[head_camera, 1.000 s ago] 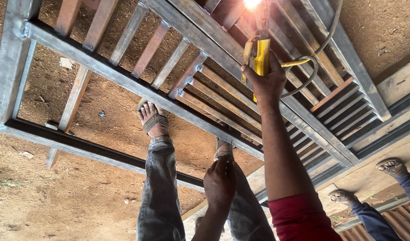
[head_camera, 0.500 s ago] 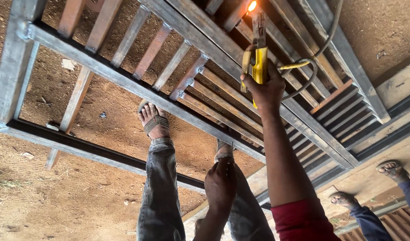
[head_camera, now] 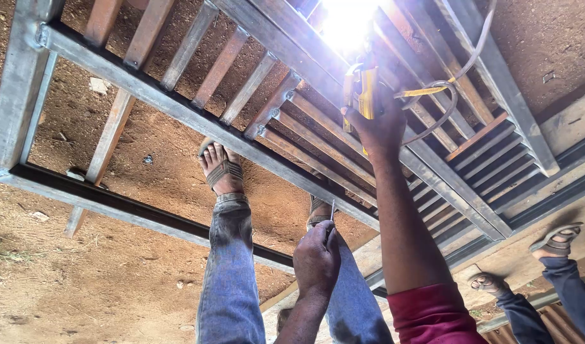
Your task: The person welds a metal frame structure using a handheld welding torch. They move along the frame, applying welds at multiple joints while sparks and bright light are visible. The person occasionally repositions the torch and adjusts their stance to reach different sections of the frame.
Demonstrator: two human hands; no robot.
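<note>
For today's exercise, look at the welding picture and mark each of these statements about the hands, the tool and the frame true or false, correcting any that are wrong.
1. The right hand grips a yellow welding holder. True.
2. No light shows at the tip of the holder. False: a bright white arc glare burns there, against the metal frame.
3. The left hand holds a thin metal rod. True.
4. The person wears closed boots. False: the foot is in an open sandal.
5. The frame lies over bare earth. True.
6. No one else is in view. False: another person's sandalled feet show at the right edge.
</note>
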